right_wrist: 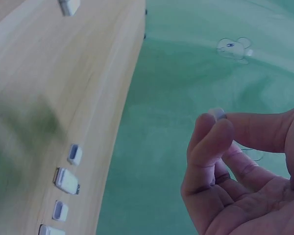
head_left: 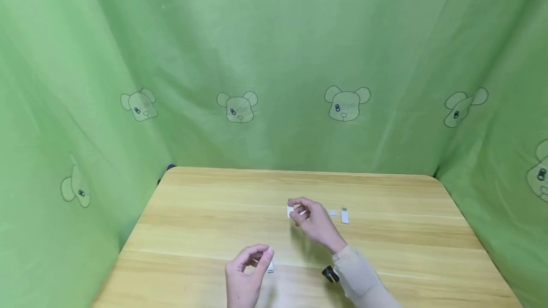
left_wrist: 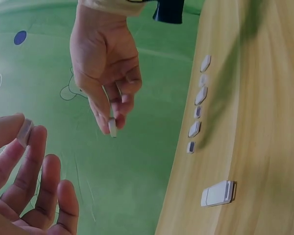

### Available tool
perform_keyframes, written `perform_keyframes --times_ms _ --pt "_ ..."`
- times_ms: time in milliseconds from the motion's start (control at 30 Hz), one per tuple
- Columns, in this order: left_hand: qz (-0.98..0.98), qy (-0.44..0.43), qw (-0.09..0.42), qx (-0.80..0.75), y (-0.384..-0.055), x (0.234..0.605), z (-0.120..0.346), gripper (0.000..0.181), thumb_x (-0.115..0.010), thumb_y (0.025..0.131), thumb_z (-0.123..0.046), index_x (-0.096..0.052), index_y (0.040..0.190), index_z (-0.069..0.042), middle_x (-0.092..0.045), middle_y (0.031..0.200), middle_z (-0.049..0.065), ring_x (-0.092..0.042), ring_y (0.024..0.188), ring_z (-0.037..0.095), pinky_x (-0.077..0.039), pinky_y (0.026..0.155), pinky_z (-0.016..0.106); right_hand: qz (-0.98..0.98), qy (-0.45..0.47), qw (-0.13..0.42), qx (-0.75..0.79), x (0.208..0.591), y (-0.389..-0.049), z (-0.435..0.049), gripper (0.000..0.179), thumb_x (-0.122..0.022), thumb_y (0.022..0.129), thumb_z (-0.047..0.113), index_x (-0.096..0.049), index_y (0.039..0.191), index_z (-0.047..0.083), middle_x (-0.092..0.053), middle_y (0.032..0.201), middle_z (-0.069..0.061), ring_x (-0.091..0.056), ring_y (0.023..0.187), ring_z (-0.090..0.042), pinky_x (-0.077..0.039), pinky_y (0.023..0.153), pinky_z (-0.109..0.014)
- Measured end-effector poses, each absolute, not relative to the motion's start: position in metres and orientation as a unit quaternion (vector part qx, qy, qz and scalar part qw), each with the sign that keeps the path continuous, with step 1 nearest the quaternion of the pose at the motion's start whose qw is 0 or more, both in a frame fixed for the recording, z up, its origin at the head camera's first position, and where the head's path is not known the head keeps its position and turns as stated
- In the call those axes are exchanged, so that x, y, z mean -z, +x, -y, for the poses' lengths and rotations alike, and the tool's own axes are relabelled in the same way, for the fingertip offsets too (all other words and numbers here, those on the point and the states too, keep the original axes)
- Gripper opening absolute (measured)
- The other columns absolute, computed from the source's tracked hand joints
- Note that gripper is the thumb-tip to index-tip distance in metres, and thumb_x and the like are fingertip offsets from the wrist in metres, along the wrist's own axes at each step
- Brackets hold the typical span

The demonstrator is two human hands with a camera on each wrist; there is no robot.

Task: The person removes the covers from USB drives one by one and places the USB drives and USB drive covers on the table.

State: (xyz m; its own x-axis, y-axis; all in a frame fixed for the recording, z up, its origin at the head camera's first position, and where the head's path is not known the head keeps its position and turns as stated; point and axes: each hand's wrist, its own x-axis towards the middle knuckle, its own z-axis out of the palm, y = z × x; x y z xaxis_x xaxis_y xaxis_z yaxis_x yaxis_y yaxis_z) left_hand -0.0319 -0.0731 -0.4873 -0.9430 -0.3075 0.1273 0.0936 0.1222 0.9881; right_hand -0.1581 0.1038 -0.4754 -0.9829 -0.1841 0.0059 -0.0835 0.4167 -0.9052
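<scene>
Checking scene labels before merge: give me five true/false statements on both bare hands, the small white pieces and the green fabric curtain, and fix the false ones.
1. The bare right hand pinches a small white plastic-looking piece. True.
2. The bare left hand lies flat on the light wood-grain table. False: it is raised above the table, pinching a small whitish piece.
3. Several small white oblong pieces lie in a row on the table. True.
4. The green fabric curtain is undecorated. False: it carries outlined bear heads.
5. The right hand extends from a pale cloth sleeve. True.
</scene>
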Motion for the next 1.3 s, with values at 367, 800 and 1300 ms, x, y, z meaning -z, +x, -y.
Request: perform_keyframes --times_ms 367,800,1300 --pt "0.732 0.079 0.125 0.665 -0.03 0.491 0.073 0.018 -0.082 0.084 -0.025 -0.076 0.099 -0.018 -0.074 0.085 -0.002 -0.06 0.074 0.006 -0.045 0.079 0.026 -0.864 -0.064 0.046 0.497 0.488 -0.176 -0.095 0.027 -0.069 0.092 0.006 -0.069 0.12 0.008 -0.071 0.095 -0.01 -0.064 0.076 -0.02 -0.053 0.06 -0.023" --pt "0.727 0.082 0.146 0.666 -0.03 0.494 0.072 0.017 -0.083 0.083 -0.022 -0.076 0.098 -0.019 -0.074 0.081 -0.002 -0.062 0.068 0.009 -0.048 0.073 0.025 -0.885 -0.051 0.078 0.457 0.509 -0.191 -0.081 0.032 -0.067 0.094 0.008 -0.065 0.126 0.005 -0.069 0.099 -0.01 -0.06 0.072 -0.016 -0.052 0.061 -0.027" --pt "0.722 0.082 0.142 0.673 -0.029 0.495 0.072 0.018 -0.082 0.084 -0.02 -0.076 0.1 -0.016 -0.074 0.084 -0.001 -0.061 0.07 0.006 -0.05 0.073 0.024 -0.899 -0.046 0.102 0.424 0.532 -0.201 -0.073 0.027 -0.066 0.093 0.007 -0.066 0.121 0.004 -0.062 0.082 -0.004 -0.052 0.053 -0.011 -0.045 0.052 -0.024"
